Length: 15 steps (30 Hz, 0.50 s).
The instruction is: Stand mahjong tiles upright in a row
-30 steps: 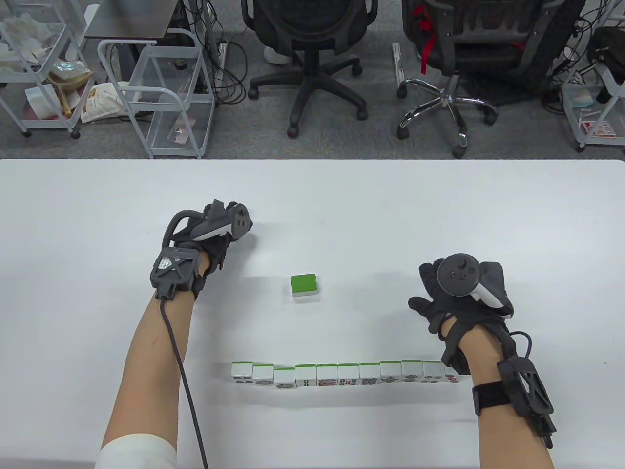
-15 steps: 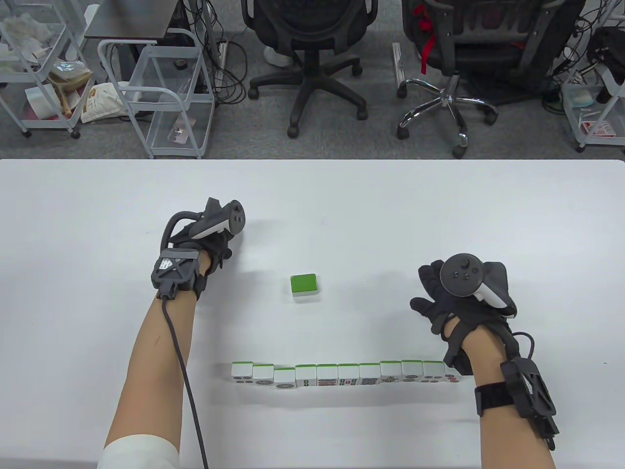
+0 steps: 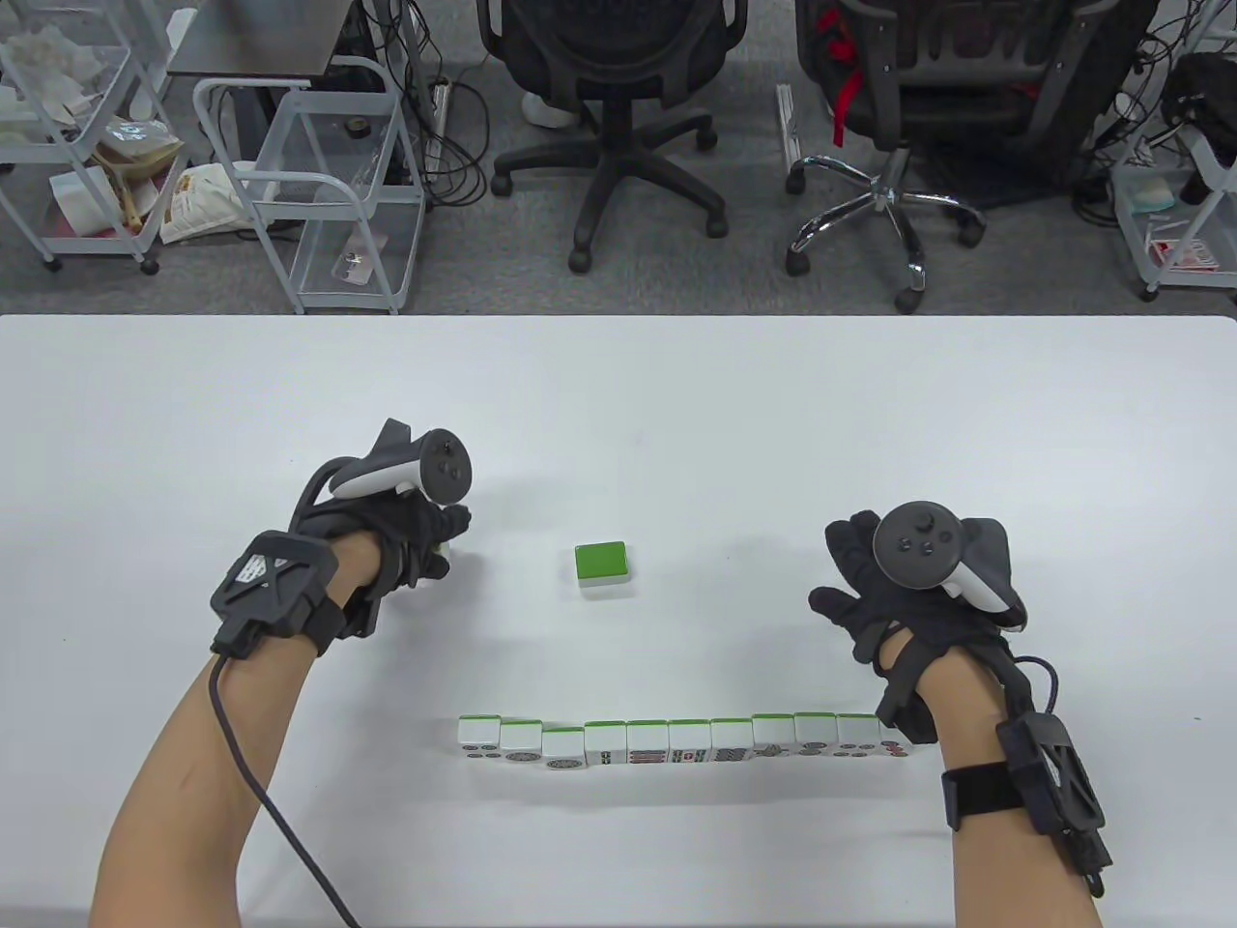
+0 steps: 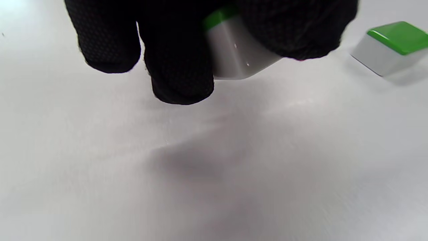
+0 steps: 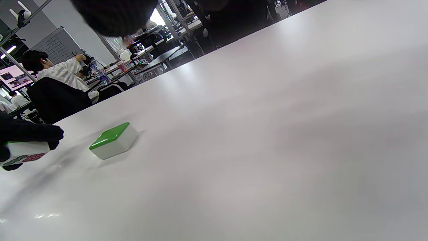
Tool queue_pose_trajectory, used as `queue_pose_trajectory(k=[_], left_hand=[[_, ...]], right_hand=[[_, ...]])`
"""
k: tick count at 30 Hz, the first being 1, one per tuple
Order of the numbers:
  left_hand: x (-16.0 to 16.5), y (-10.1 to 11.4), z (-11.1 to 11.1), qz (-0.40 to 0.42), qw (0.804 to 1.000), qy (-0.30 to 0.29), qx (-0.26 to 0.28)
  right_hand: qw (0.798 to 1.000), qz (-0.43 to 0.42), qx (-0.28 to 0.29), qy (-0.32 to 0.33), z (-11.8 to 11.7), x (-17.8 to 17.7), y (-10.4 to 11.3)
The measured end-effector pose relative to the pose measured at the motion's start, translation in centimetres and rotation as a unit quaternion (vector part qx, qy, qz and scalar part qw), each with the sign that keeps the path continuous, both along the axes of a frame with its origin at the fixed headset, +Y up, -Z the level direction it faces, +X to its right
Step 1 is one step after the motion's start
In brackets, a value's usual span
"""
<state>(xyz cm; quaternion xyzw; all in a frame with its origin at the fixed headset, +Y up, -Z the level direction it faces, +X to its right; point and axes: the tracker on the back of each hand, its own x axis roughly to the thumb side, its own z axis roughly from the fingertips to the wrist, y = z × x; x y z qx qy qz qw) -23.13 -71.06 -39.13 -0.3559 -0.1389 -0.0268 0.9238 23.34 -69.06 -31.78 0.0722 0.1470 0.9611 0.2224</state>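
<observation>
A row of several upright green-backed mahjong tiles stands near the table's front edge. One tile lies face down at mid-table; it also shows in the left wrist view and the right wrist view. My left hand pinches another tile and holds it above the table, left of the flat tile; that tile's patterned face shows in the right wrist view. My right hand rests open on the table, just above the row's right end, holding nothing.
The white table reaches the far edge, with office chairs and wire carts on the floor beyond it. The left glove's cable trails to the front edge.
My left hand has drawn back toward me and to the left, carrying a tile lifted off the table. The right hand, the flat tile and the row have not moved.
</observation>
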Motion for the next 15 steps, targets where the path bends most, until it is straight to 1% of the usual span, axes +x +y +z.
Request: queue_pose_trajectory(k=[3, 6, 11, 15], left_hand=[[-0.4, -0.2, 2.9, 0.009, 0.999, -0.019, -0.038], [-0.7, -0.3, 5.1, 0.015, 0.997, -0.035, -0.065], [-0.5, -0.1, 8.1, 0.061, 0.993, -0.055, -0.084], [-0.1, -0.9, 9.4, 0.088, 0.988, -0.064, -0.109]], right_hand=[[1.0, -0.002, -0.001, 0.001, 0.1, -0.1, 0.0], [1.0, -0.004, -0.002, 0.001, 0.1, -0.1, 0.0], [1.0, -0.009, -0.008, 0.001, 0.3, -0.1, -0.1], [1.0, -0.013, -0.008, 0.0, 0.4, -0.1, -0.1]])
